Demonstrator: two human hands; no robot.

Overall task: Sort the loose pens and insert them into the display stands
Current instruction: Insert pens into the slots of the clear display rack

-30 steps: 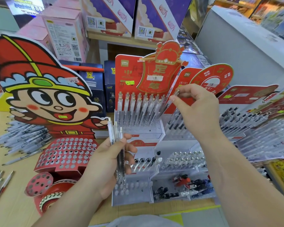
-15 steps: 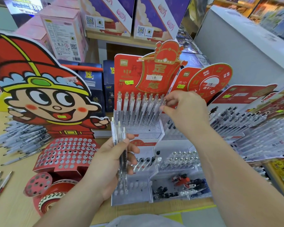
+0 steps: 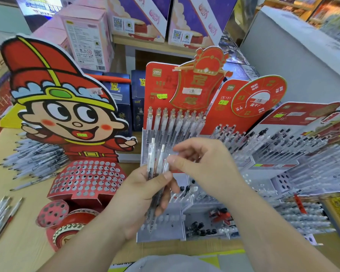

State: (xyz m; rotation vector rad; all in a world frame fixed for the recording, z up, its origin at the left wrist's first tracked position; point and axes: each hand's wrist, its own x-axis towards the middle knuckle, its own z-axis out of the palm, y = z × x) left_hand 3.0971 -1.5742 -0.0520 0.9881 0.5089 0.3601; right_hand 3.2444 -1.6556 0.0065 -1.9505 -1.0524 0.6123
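Observation:
My left hand (image 3: pixel 145 195) grips a small bundle of clear pens (image 3: pixel 155 163) upright in front of the red display stand (image 3: pixel 159 83). Several clear pens with gold tips (image 3: pixel 173 122) stand in that stand's back rows. My right hand (image 3: pixel 200 163) is at the top of the bundle, thumb and forefinger pinching one pen's upper end. A red cartoon-figure stand (image 3: pixel 86 179) with many round holes sits to the left, its holes unfilled. A heap of loose pens (image 3: pixel 33 158) lies behind it on the wooden table.
More pen stands full of black-tipped pens (image 3: pixel 283 146) crowd the right side. A few loose pens (image 3: pixel 0 214) lie at the left table edge. Pink and purple boxes (image 3: pixel 86 36) sit on a shelf behind. A grey box (image 3: pixel 292 48) rises at the back right.
My right hand left the pen it carried in the red stand's back rows, then came down and left to the bundle in my left hand. The left hand stayed almost still.

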